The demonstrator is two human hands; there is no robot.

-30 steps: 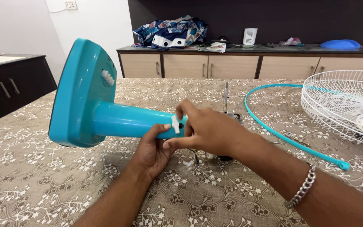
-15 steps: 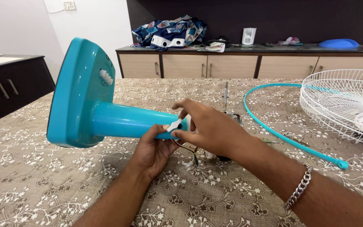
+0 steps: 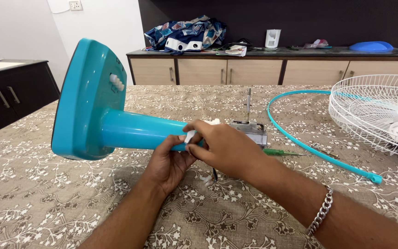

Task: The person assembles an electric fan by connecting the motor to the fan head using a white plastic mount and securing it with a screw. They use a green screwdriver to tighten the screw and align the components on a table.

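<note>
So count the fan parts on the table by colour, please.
Teal: 2, stand and ring.
White: 2, grille and knob.
Grey: 1, motor.
Total: 5.

Packages: a crumpled pink and white wrapper (image 3: 318, 44) lies on the far surface (image 3: 300, 53), near a blue lid (image 3: 371, 47).
Papers: a small white heap (image 3: 236, 50) lies just beside the blue patterned cloth (image 3: 187, 33).
Labels, signs, screens: none to see.
</note>
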